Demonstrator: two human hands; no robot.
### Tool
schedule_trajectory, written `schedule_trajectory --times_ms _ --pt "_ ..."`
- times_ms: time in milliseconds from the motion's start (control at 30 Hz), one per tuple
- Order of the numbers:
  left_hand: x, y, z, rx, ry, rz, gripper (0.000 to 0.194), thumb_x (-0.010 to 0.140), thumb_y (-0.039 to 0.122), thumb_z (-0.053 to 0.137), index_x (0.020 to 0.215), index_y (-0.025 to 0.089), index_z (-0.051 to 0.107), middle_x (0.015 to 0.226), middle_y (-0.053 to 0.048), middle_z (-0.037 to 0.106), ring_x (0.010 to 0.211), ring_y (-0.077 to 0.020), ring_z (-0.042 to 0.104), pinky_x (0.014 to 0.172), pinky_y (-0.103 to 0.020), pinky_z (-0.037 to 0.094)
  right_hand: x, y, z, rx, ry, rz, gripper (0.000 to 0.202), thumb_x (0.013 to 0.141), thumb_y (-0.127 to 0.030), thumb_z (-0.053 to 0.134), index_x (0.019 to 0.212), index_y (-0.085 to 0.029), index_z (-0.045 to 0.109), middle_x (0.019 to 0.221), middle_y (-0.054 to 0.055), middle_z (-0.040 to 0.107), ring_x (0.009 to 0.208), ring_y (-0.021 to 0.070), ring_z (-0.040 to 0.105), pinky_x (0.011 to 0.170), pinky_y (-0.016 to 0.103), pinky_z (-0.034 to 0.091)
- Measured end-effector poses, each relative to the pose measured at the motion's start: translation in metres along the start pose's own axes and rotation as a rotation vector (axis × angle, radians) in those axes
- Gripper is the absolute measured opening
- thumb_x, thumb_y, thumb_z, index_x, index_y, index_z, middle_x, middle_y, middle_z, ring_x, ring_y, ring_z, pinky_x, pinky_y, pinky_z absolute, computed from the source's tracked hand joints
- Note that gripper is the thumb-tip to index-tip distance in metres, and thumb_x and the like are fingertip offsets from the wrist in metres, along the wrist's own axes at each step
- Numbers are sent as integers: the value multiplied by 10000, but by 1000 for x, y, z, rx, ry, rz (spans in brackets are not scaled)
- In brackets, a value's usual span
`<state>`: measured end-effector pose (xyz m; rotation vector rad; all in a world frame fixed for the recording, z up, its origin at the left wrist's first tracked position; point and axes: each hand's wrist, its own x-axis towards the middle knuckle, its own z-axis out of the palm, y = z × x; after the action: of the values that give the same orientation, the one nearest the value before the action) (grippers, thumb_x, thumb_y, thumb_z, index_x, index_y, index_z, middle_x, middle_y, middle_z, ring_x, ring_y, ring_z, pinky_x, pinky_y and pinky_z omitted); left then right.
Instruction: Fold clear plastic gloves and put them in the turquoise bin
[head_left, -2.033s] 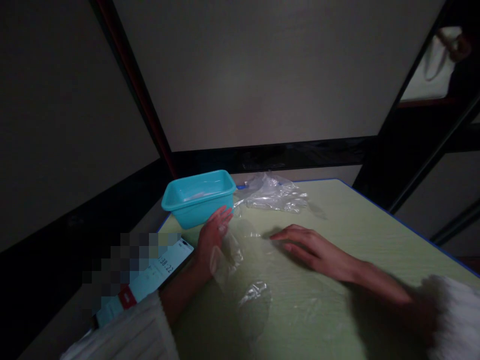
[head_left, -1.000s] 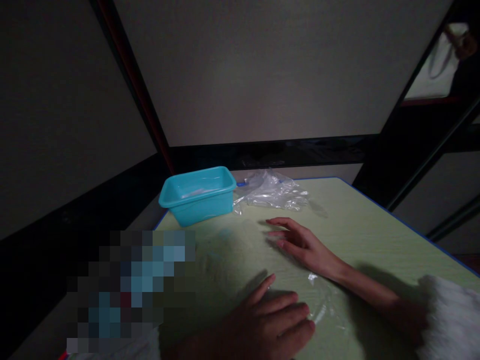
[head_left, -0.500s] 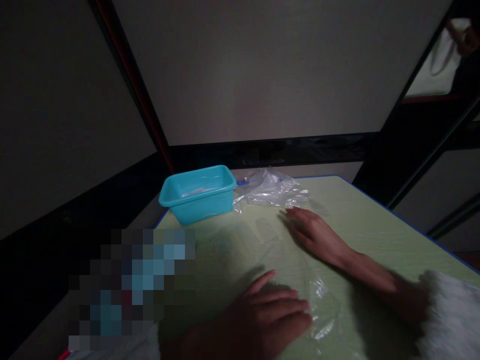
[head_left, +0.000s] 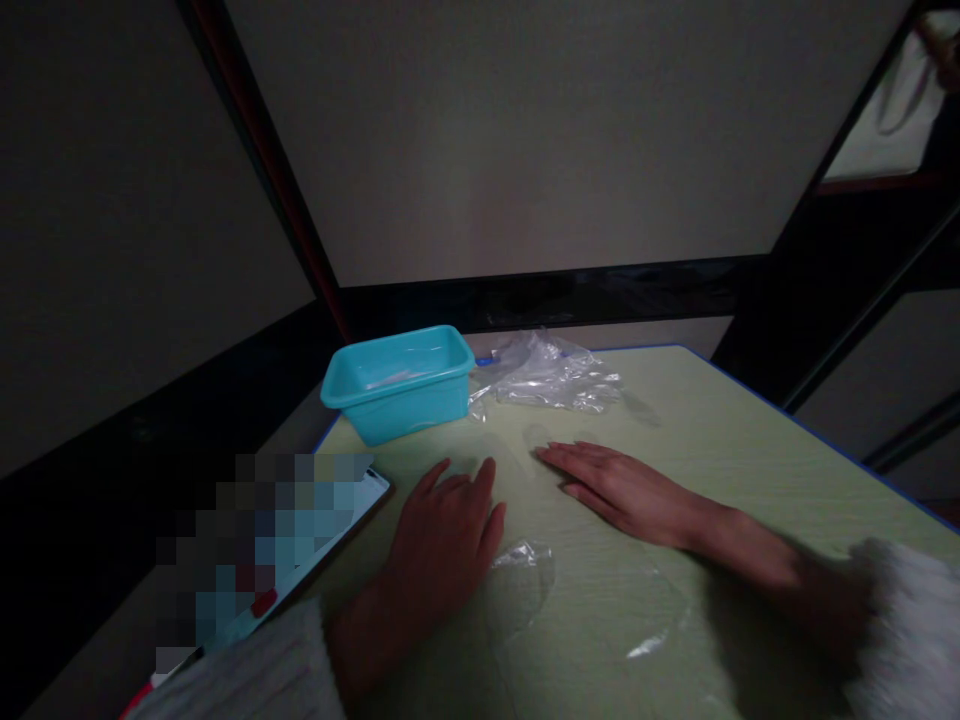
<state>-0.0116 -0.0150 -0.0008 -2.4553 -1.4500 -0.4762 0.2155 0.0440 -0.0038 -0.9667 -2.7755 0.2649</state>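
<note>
A thin, see-through piece of plastic film (head_left: 525, 585) lies spread on the table between my hands. Its outline is faint, with rounded finger-like ends toward the back, rather like a disposable glove. My left hand (head_left: 448, 535) is over its left side, palm down, fingers apart and partly bent. Stretched flat, my right hand (head_left: 626, 492) rests at its far right part, fingertips pointing left. Neither hand grips anything that I can see. Behind them sits a crumpled heap of clear plastic (head_left: 551, 372), beside a turquoise basin (head_left: 405, 405).
The pale green table (head_left: 757, 470) has a blue edge and stands against a panelled wall (head_left: 525, 150). At the left edge lies a flat, light blue object (head_left: 364, 500), mostly blurred out. A white bag (head_left: 885, 130) shows at the upper right.
My left hand has moved forward and left, its fingers now pointing away from me. My right hand has slid slightly left. The near part of the film has shifted and shows a fold.
</note>
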Motion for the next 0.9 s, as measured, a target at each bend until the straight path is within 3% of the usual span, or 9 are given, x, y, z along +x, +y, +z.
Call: schedule_trajectory --times_ms 100,200,367,500,733,900 --pt "2 -2 6 -54 -63 -32 413 872 212 411 1260 69 408 1140 -156 630 1094 -262 568 1026 -549 304 -1 1 2 -66 57 31 440 935 -293 342 1329 -109 413 1330 161 490 1216 264 462 1023 478 356" --pt "4 -7 11 -121 -74 -89 454 872 218 397 1303 84 354 1271 -172 537 1210 -279 468 1036 -584 251 -4 -1 6 -141 121 87 405 927 -254 340 1290 -119 456 1306 171 511 1197 282 481 987 503 388" --pt "3 -5 14 -289 63 -136 376 826 196 431 1188 105 472 1158 -151 605 1085 -261 554 940 -476 424 -9 -2 8 -246 170 209 382 901 -204 367 1260 -135 477 1265 175 548 1159 310 514 967 554 378" --pt "-3 8 13 -375 44 -99 368 746 166 501 1110 122 521 1057 -126 637 968 -259 592 861 -444 483 -11 -2 3 -290 217 242 379 876 -162 376 1233 -119 497 1229 195 569 1133 333 530 962 606 343" --pt "-3 12 11 -410 -1 -40 283 693 122 568 975 146 555 995 -86 627 921 -231 581 838 -389 497 -7 -20 -8 -103 174 -8 355 912 -244 374 1211 -114 516 1243 156 566 1117 251 545 962 440 434" --pt "1 6 11 -325 4 42 120 728 77 549 813 158 572 876 -57 627 816 -208 585 743 -353 510 -8 -24 -3 -7 106 -65 359 904 -258 417 1220 -121 519 1231 144 570 1129 241 531 952 418 452"
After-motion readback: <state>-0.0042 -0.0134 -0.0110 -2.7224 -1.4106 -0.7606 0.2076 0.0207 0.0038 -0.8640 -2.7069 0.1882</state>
